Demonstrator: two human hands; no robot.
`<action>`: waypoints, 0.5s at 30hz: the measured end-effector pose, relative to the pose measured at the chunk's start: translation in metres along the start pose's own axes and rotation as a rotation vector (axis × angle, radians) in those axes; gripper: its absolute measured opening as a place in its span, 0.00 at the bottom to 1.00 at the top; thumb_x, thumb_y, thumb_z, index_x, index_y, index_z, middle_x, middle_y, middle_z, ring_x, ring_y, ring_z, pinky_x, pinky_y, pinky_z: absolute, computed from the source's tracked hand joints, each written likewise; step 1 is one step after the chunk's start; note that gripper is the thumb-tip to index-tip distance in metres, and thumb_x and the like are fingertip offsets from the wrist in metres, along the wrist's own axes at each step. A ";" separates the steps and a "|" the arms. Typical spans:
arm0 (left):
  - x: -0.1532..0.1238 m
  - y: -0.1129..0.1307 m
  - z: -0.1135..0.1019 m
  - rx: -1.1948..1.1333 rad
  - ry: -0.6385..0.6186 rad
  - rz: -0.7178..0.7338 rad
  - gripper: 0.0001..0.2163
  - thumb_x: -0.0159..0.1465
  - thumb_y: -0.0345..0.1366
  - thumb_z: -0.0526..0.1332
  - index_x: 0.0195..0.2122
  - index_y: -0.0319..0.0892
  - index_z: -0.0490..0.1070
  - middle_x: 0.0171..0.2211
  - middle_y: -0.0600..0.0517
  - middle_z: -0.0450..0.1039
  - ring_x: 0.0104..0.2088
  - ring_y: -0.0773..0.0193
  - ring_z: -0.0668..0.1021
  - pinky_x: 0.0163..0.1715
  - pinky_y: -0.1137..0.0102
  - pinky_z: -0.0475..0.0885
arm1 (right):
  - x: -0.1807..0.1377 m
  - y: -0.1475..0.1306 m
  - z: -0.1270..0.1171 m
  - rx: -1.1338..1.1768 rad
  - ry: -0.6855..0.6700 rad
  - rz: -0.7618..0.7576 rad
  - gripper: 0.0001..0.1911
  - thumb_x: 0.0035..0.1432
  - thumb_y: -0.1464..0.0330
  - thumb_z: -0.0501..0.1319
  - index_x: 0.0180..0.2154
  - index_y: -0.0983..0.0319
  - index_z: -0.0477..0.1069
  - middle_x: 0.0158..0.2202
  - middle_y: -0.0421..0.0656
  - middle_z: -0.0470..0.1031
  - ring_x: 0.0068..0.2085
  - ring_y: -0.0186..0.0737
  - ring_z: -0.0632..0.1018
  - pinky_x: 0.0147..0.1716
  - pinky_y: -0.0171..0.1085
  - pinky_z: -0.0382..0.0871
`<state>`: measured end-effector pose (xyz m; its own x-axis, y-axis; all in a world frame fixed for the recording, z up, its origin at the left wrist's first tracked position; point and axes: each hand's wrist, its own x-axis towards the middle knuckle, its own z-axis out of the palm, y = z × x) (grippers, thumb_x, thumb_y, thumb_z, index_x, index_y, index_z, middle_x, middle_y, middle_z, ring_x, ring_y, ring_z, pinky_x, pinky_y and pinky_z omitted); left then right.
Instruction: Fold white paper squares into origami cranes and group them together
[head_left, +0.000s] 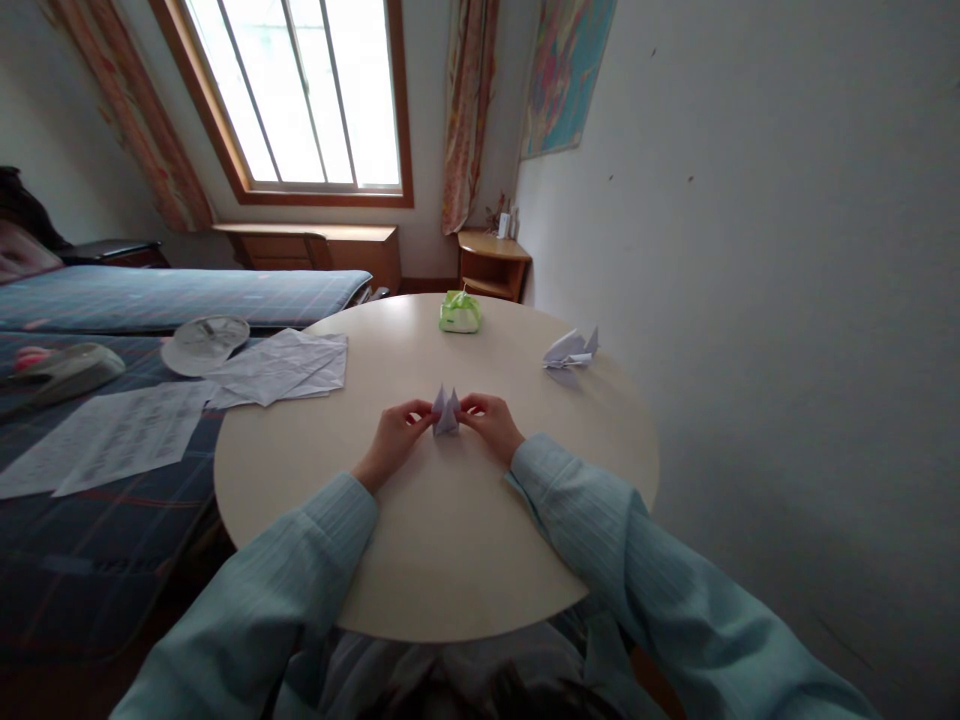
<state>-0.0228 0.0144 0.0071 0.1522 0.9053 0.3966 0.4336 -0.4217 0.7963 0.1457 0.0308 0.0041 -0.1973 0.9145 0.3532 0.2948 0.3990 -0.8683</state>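
White twin-peaked folded-paper piece (448,420) is pinched at its two sides by the left hand (395,432) and right hand (491,425), neither clearly nearer, its peaks pointed away from the pale blue-green cloth sleeves (300,545), over the round cream tabletop (450,560).

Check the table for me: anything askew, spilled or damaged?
On the left of the table, white sheets look askew: creased, unevenly stacked and jutting past its edge toward the bed. No spill shows, and the folded paper between left hand and right hand shows no obvious damage.
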 end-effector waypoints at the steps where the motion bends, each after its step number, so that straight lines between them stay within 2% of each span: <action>1: 0.000 0.000 0.000 0.003 0.008 -0.008 0.09 0.53 0.40 0.59 0.30 0.42 0.74 0.27 0.52 0.76 0.26 0.67 0.73 0.26 0.73 0.64 | 0.000 0.000 0.000 -0.003 0.008 0.001 0.13 0.44 0.59 0.60 0.23 0.63 0.73 0.22 0.40 0.73 0.26 0.33 0.71 0.29 0.34 0.63; 9: 0.004 -0.006 0.005 -0.014 0.115 -0.032 0.09 0.51 0.40 0.60 0.28 0.41 0.74 0.27 0.52 0.76 0.26 0.67 0.73 0.26 0.73 0.64 | 0.002 0.002 -0.003 -0.019 0.071 0.012 0.12 0.44 0.61 0.60 0.23 0.63 0.72 0.24 0.40 0.73 0.26 0.32 0.71 0.28 0.32 0.63; 15: 0.006 -0.010 0.009 -0.074 0.139 -0.078 0.09 0.50 0.40 0.60 0.28 0.40 0.74 0.27 0.51 0.76 0.26 0.67 0.73 0.26 0.73 0.65 | 0.002 0.007 -0.004 0.000 0.106 0.018 0.10 0.43 0.62 0.61 0.22 0.63 0.71 0.23 0.39 0.73 0.26 0.32 0.71 0.27 0.32 0.62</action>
<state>-0.0179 0.0241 -0.0025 -0.0061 0.9220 0.3871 0.3716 -0.3573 0.8569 0.1516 0.0360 -0.0001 -0.0922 0.9236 0.3722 0.2971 0.3822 -0.8750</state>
